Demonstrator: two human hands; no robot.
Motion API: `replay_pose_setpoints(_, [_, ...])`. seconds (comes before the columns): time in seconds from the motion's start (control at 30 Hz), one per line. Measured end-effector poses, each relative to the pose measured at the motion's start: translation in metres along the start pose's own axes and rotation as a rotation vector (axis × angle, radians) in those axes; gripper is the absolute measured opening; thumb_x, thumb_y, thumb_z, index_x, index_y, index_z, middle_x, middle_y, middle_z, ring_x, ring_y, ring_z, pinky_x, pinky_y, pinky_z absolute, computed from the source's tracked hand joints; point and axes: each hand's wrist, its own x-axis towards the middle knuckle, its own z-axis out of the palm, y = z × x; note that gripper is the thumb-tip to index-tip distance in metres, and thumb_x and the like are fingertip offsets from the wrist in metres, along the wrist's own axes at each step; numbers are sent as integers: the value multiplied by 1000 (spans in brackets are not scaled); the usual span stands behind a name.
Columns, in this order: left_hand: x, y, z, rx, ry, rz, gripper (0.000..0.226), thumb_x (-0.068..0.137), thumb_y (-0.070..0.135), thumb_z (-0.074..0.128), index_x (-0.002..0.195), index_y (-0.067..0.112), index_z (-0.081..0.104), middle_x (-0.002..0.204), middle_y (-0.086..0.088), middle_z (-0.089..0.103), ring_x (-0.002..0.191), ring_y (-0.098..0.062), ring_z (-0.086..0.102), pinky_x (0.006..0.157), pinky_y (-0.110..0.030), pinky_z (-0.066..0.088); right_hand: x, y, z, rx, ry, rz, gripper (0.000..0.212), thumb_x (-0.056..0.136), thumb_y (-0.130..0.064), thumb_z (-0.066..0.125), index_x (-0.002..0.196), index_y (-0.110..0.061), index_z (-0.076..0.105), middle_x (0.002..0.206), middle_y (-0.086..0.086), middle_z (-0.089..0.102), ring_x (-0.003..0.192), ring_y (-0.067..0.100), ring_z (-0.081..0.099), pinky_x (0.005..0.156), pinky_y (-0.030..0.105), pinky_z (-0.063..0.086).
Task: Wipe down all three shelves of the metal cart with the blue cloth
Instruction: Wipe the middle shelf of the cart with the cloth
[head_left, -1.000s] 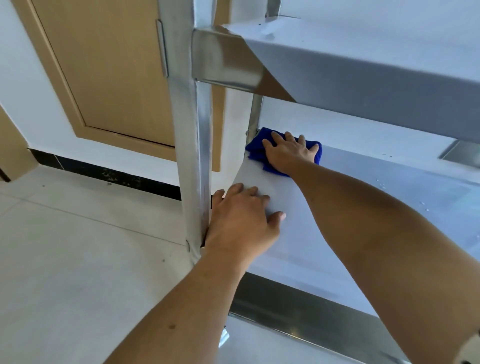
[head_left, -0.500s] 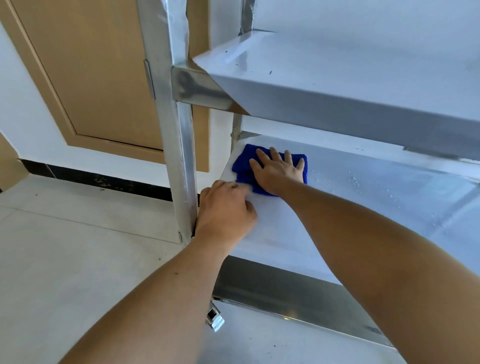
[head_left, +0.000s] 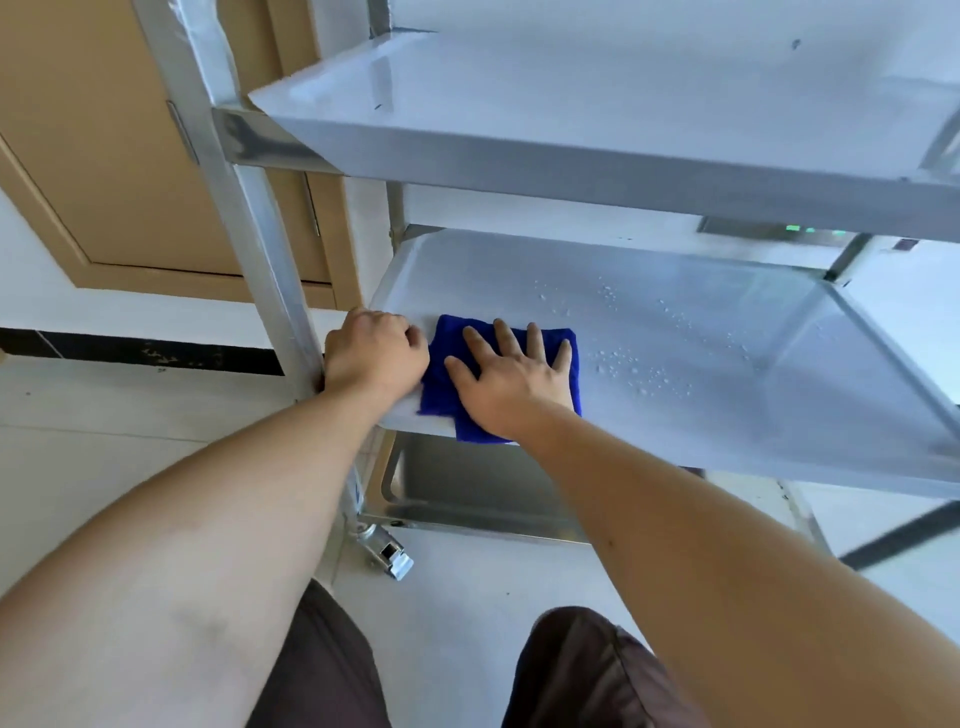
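Note:
The blue cloth (head_left: 442, 340) lies on the near left corner of the metal cart's middle shelf (head_left: 727, 395), its lower edge hanging just over the front rim. My right hand (head_left: 511, 379) presses flat on the cloth with fingers spread. My left hand (head_left: 374, 353) sits right beside the cloth, fingers curled over the shelf's left edge by the front left post (head_left: 260, 234); its thumb is hidden. Water droplets (head_left: 639, 374) dot the shelf to the right of the cloth. The top shelf (head_left: 571, 93) overhangs above, and part of the bottom shelf (head_left: 467, 483) shows below.
A wooden door (head_left: 104, 156) and white wall with a black skirting strip (head_left: 130, 351) stand left of the cart. A caster wheel (head_left: 387, 553) sits on the pale tiled floor under the post. My knees in dark shorts (head_left: 582, 670) are at the bottom edge.
My right hand has dragged the cloth from the shelf's far left corner toward the front edge. My left hand went from lying flat to curled at the shelf's left edge. The camera view rose.

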Motion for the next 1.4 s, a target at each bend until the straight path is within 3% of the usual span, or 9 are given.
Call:
replay_pose_setpoints(0.13, [-1, 10, -6, 193, -83, 63, 44, 92, 45, 39, 94, 14, 69, 92, -10, 66, 90, -28, 54, 74, -39, 44, -36, 12, -1, 12, 39, -14, 81, 85, -79, -3, 155, -44, 14, 168, -2, 10, 153, 37, -3, 114, 67, -10])
replay_pose_setpoints(0.27, [-3, 46, -8, 299, -187, -51, 41, 89, 47, 39, 101, 14, 60, 101, -11, 62, 98, -29, 49, 81, -43, 38, -68, 29, 1, 11, 99, 10, 78, 87, -79, -1, 155, -44, 12, 168, -3, 11, 152, 37, -3, 114, 66, -11])
replay_pose_setpoints(0.43, [-11, 90, 11, 127, -221, 137, 39, 94, 41, 41, 119, 17, 59, 123, -6, 60, 116, -29, 49, 94, -45, 42, -80, 57, 1, 12, 138, 104, 74, 90, -76, -2, 155, -45, 12, 168, -6, 11, 153, 34, -4, 114, 63, -14])
replay_pose_setpoints(0.53, [-13, 108, 26, 4, -288, 192, 38, 93, 35, 43, 121, 17, 60, 125, -6, 61, 116, -30, 51, 95, -41, 45, -71, 79, -4, 7, 123, 179, 71, 90, -74, 0, 155, -46, 12, 168, -7, 12, 153, 33, -3, 114, 63, -12])
replay_pose_setpoints(0.83, [-14, 116, 45, -167, -136, 88, 36, 87, 41, 48, 109, 20, 67, 107, -3, 70, 105, -28, 59, 91, -38, 47, -10, 103, -19, -16, 15, 235, 68, 92, -69, 5, 155, -45, 12, 168, -4, 7, 153, 35, -5, 114, 67, -8])
replay_pose_setpoints(1.0, [-12, 125, 53, -91, -82, 142, 32, 90, 40, 43, 102, 20, 65, 102, -3, 70, 102, -27, 56, 90, -39, 42, 40, 115, -21, -40, 21, 230, 72, 88, -76, 9, 153, -47, 14, 167, -6, 11, 152, 34, -3, 113, 67, -5])
replay_pose_setpoints(1.23, [-14, 124, 58, -75, -78, 201, 41, 89, 38, 46, 124, 19, 55, 110, -3, 67, 104, -26, 53, 94, -43, 41, 116, 119, -24, -54, 43, 180, 76, 85, -79, 10, 152, -46, 20, 165, -5, 20, 152, 35, 4, 113, 68, -1])
replay_pose_setpoints(1.4, [-12, 124, 64, -6, -87, 223, 41, 91, 40, 38, 122, 24, 60, 114, 2, 65, 109, -25, 51, 99, -43, 41, 171, 124, -28, -62, 46, 167, 75, 88, -78, 11, 153, -43, 21, 164, -1, 22, 151, 38, 8, 113, 69, 2])
